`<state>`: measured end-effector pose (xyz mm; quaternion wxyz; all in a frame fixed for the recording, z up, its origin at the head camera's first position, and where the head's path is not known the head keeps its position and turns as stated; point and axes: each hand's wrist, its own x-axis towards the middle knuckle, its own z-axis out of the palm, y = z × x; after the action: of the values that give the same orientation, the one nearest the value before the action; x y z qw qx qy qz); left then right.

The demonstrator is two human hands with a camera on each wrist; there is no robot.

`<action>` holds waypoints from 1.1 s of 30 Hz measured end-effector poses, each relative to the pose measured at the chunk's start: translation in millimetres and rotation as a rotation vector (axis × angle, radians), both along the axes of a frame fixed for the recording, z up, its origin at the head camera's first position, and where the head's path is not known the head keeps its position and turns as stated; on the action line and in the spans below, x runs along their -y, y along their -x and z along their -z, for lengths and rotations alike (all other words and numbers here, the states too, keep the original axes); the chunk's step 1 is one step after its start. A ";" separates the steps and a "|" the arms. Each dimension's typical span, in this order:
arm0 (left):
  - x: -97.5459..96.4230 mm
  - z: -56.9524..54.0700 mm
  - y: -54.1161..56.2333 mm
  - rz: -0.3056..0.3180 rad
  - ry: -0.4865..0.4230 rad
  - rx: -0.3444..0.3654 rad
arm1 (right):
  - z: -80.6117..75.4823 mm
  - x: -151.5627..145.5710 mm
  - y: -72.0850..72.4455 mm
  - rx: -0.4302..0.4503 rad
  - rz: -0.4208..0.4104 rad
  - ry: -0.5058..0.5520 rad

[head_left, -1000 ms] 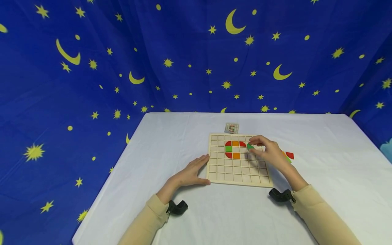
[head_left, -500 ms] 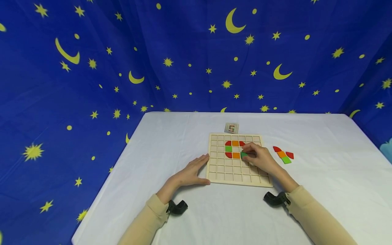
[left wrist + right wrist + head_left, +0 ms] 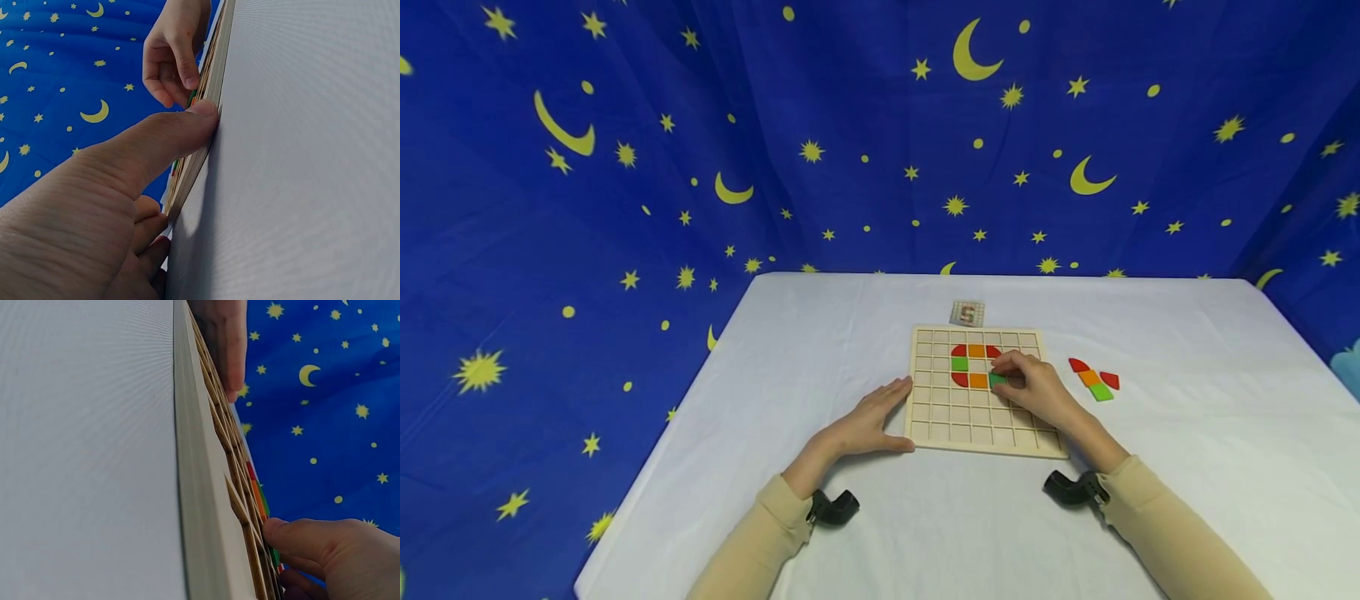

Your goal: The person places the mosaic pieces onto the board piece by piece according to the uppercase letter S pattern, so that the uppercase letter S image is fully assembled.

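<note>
Green flat tile (image 3: 997, 379), pinched by the right hand (image 3: 1037, 387), appears light, stiff, best held by its edges; left hand (image 3: 865, 425), fingers extended, touches the square pale wooden grid board (image 3: 961, 413) beside it.

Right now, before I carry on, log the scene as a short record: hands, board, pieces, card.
left hand: touches the left edge of the board
right hand: pinches a dark green piece at the grid; whether fully seated, cannot tell
board: wooden grid, flat on the white table
pieces in grid: three red, two orange, one light green
loose pieces, right of board: two red, one orange, one light green
card: beyond the board's far edge
</note>
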<state>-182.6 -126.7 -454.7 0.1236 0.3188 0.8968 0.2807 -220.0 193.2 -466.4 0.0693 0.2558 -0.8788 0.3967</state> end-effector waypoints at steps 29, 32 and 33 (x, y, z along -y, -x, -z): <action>-0.8 -1.5 0.2 0.005 -0.021 0.008 | -46.0 -29.2 -2.2 -0.095 0.131 0.055; -0.1 -1.5 -0.8 0.009 -0.020 0.006 | -53.3 -43.7 -4.7 -0.106 0.208 0.049; 0.2 -1.4 -1.0 0.009 -0.019 0.004 | -55.4 -49.2 -5.9 -0.104 0.230 0.048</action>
<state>-181.6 -127.0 -453.3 0.1236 0.3236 0.8924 0.2893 -214.1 242.4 -411.0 0.1661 0.1719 -0.8877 0.3934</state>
